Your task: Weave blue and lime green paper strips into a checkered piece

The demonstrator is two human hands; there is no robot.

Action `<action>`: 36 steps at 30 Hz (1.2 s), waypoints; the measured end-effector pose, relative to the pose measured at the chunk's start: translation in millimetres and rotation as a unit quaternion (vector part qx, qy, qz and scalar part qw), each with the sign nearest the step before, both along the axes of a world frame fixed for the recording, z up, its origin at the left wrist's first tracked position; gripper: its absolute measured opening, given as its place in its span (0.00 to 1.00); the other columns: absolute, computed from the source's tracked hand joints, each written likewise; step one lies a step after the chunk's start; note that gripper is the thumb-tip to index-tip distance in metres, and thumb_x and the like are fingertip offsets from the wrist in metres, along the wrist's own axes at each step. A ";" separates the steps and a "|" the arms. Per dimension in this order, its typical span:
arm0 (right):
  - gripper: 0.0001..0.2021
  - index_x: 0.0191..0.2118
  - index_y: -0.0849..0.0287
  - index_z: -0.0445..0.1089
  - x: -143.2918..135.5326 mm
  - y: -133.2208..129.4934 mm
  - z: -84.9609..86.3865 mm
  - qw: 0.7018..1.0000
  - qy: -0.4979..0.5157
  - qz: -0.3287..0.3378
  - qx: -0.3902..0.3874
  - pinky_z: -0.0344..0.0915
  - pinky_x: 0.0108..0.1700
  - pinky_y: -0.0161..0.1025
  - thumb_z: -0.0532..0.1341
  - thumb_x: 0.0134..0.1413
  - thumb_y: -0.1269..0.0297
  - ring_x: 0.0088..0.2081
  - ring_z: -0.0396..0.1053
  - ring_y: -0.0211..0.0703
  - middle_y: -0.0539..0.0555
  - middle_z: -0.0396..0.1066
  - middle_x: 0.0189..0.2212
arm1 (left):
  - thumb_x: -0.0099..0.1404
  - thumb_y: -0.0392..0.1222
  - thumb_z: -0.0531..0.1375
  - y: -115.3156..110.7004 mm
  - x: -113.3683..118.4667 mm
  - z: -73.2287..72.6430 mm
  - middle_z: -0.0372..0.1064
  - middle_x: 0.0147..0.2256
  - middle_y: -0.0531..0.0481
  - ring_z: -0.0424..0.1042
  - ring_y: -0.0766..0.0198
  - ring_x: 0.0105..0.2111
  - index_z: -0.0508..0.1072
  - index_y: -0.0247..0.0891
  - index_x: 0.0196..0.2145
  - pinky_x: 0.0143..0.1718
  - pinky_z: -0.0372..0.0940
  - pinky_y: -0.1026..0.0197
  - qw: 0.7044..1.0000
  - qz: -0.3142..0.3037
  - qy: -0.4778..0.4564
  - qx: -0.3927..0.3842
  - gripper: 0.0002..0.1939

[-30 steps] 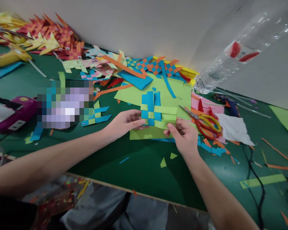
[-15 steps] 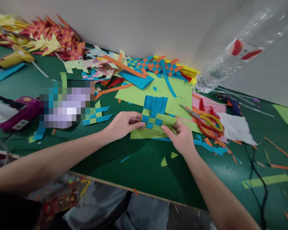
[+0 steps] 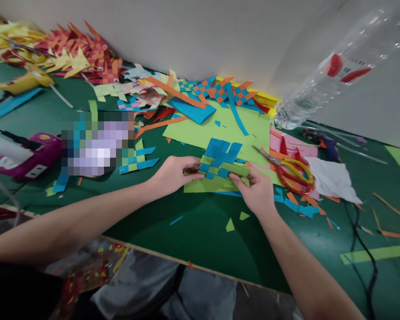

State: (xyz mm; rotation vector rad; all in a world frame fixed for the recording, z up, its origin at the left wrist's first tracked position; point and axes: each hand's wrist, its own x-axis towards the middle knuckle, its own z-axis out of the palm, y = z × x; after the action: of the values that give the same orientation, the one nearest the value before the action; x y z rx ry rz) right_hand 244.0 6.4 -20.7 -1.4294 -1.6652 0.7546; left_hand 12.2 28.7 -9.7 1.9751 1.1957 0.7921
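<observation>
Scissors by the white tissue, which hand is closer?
Right. The right hand is just left of the scissors; the left hand is farther left, beyond the woven paper.

A single camera on the person's head looked forward and down from close above the green table [image 3: 200, 235], framing the left hand [image 3: 175, 176] and right hand [image 3: 258, 187] near center, the wall [image 3: 200, 35] across the top and the lap [image 3: 206, 289] at the bottom.
</observation>
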 end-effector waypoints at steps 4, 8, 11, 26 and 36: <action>0.18 0.42 0.57 0.73 -1.2 -1.3 -0.1 1.000 0.010 -0.001 0.006 0.70 0.39 0.45 0.66 0.46 0.53 0.37 0.73 0.47 0.54 0.76 0.37 | 0.58 0.43 0.64 1.2 -0.9 0.2 0.77 0.32 0.51 0.75 0.65 0.30 0.76 0.37 0.37 0.34 0.70 0.66 0.998 0.010 -0.035 -0.050 0.09; 0.24 0.45 0.55 0.71 -2.0 -1.2 -3.5 1.000 -0.010 0.010 -0.009 0.71 0.42 0.48 0.70 0.40 0.52 0.41 0.73 0.50 0.55 0.75 0.42 | 0.57 0.45 0.65 2.4 -1.7 -1.9 0.77 0.34 0.48 0.75 0.62 0.32 0.76 0.36 0.38 0.35 0.71 0.63 0.994 0.012 -0.069 -0.089 0.12; 0.21 0.45 0.55 0.71 -2.0 -1.5 -5.8 0.999 0.006 0.029 -0.038 0.72 0.39 0.47 0.68 0.44 0.53 0.38 0.74 0.49 0.55 0.75 0.39 | 0.56 0.47 0.65 3.3 -2.4 -3.5 0.77 0.36 0.47 0.75 0.61 0.33 0.75 0.35 0.37 0.36 0.72 0.62 0.990 0.006 -0.096 -0.107 0.14; 0.14 0.41 0.54 0.72 -2.0 -2.6 -4.6 1.000 0.002 0.030 -0.004 0.71 0.41 0.47 0.66 0.47 0.58 0.38 0.74 0.48 0.53 0.76 0.37 | 0.55 0.48 0.65 3.6 -2.5 -6.9 0.75 0.38 0.46 0.75 0.59 0.37 0.73 0.35 0.39 0.42 0.70 0.56 0.975 -0.012 -0.145 -0.168 0.17; 0.12 0.40 0.53 0.72 -2.3 -2.9 -3.0 0.999 -0.009 0.043 0.004 0.72 0.41 0.46 0.66 0.48 0.60 0.38 0.74 0.47 0.52 0.76 0.36 | 0.56 0.49 0.65 2.7 -1.9 -2.8 0.75 0.35 0.47 0.75 0.61 0.35 0.73 0.34 0.35 0.40 0.71 0.59 0.976 0.008 -0.157 -0.152 0.15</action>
State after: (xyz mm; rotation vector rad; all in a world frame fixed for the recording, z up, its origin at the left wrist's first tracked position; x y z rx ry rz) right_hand 241.6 3.5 -23.7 -1.3705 -1.7512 0.7844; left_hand 10.3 31.3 -12.4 1.5298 1.0725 0.8378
